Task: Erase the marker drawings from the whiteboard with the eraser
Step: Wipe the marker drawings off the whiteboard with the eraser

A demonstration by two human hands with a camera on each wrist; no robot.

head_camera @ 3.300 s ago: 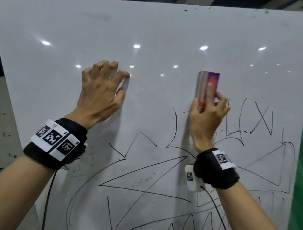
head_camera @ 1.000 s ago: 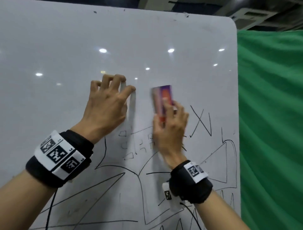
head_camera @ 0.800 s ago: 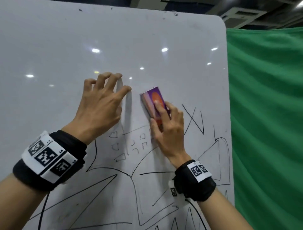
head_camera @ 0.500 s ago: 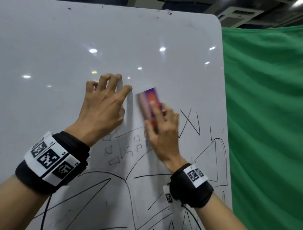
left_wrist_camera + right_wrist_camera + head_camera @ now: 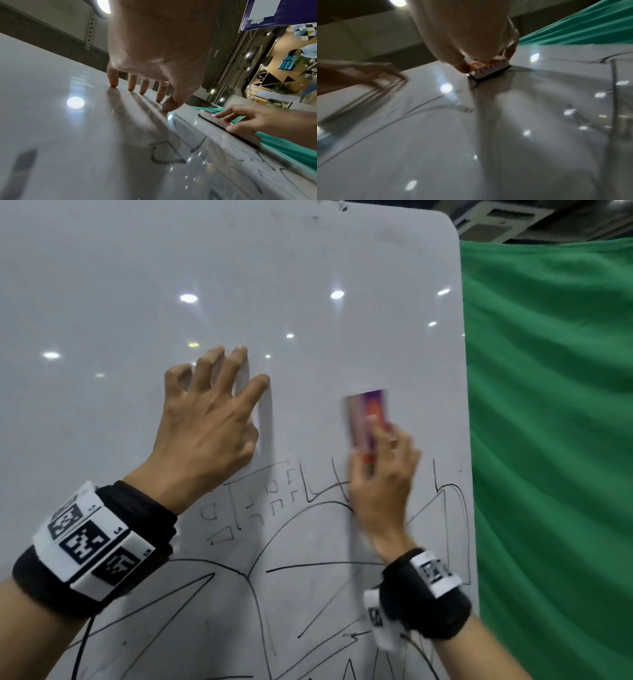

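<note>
From the head view, the right hand [image 5: 380, 474] clamps the flat rectangular purple-and-orange eraser [image 5: 368, 419] by its sides and holds it upright against the glossy white whiteboard [image 5: 308, 268], near the board's right edge at the upper limit of the thin black marker drawings [image 5: 260, 505]. That grip likely keeps the pad flush for wiping. The left hand [image 5: 209, 422] has its fingers spread and arched with only the tips on bare board, seemingly bracing it. A rumpled green cloth backdrop [image 5: 548, 440] hangs behind.

From the left wrist, the left fingertips [image 5: 131, 88] touch the mirror-smooth surface, holding nothing; the eraser's dark pad lies flat on the board under the other hand.

From the right wrist, thumb and fingers pinch the eraser's printed cardboard-like body [image 5: 488, 67], black felt strip pressed to the board. The picture is blurred, so which line it covers I cannot tell.
</note>
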